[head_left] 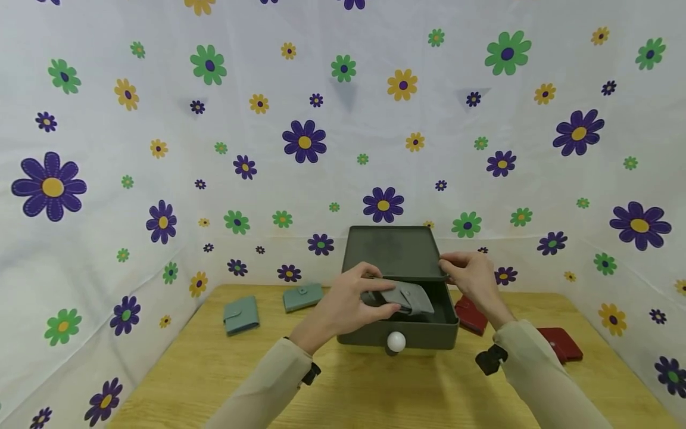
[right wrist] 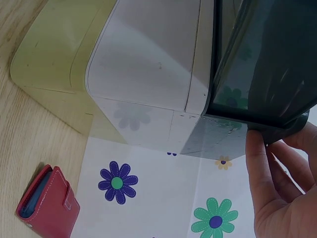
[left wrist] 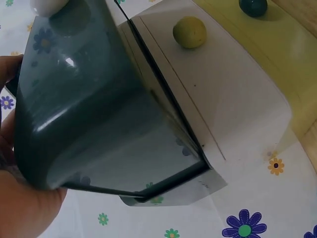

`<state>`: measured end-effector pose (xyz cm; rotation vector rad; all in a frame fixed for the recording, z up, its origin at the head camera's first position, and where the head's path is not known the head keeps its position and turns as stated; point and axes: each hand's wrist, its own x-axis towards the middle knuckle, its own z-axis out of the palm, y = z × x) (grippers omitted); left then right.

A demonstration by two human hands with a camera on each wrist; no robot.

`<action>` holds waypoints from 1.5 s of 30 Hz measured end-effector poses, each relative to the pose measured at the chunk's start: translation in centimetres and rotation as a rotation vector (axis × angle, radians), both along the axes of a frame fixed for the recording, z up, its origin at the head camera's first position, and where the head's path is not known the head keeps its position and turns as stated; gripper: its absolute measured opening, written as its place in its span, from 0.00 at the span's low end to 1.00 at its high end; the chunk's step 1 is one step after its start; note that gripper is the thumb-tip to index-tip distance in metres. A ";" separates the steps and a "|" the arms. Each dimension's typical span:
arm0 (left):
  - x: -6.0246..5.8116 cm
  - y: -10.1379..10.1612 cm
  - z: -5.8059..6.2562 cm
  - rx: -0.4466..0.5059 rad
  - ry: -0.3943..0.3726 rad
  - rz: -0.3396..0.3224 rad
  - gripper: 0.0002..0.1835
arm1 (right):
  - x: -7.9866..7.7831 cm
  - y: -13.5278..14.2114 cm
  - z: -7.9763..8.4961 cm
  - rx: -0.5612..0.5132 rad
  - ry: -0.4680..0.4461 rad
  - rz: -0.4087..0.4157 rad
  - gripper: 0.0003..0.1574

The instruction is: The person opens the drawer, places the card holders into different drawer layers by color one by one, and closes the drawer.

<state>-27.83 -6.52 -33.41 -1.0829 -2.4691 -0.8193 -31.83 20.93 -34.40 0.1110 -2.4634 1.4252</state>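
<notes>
A dark grey-green box (head_left: 429,338) with a round white knob (head_left: 396,341) on its front stands on the table, its lid (head_left: 391,253) raised at the back. Over the box's opening, my left hand (head_left: 343,304) grips a grey wallet (head_left: 412,299) between thumb and fingers; the wallet has a snap strap and tilts down to the right. My right hand (head_left: 471,277) pinches the lid's right front corner. In the right wrist view, thumb and fingers (right wrist: 260,166) close on that dark corner. The left hand hides part of the wallet and the box's left side.
Two pale green wallets (head_left: 241,314) lie on the wooden table (head_left: 187,369) left of the box. To the right are two red wallets (head_left: 563,344), one partly behind my right wrist. A flower-printed white cloth (head_left: 246,71) surrounds the table at the back and sides.
</notes>
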 end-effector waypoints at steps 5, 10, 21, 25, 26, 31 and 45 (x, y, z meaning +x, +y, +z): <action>0.1 1.2 1.0 -0.102 -0.040 0.002 0.21 | -0.1 0.0 -0.1 0.007 0.005 0.003 0.20; -0.1 2.4 1.2 -0.208 -0.060 -0.002 0.22 | 0.1 -0.1 -0.2 0.006 0.006 0.006 0.20; -0.2 3.3 1.5 -0.284 -0.013 0.019 0.22 | 0.1 0.0 -0.2 0.008 0.014 0.009 0.20; -0.3 3.2 1.5 -0.296 -0.053 0.024 0.23 | 0.1 0.0 -0.2 0.012 0.013 0.001 0.20; -0.3 3.2 1.4 -0.302 -0.068 0.026 0.24 | 0.0 -0.1 -0.2 0.013 0.012 -0.001 0.20; -0.3 2.6 1.5 -0.279 -0.118 0.012 0.25 | 0.0 -0.1 -0.3 0.006 0.007 -0.002 0.20; -0.8 0.7 1.8 -0.062 -0.046 -0.002 0.16 | 0.0 0.1 -0.2 -0.009 0.007 0.004 0.20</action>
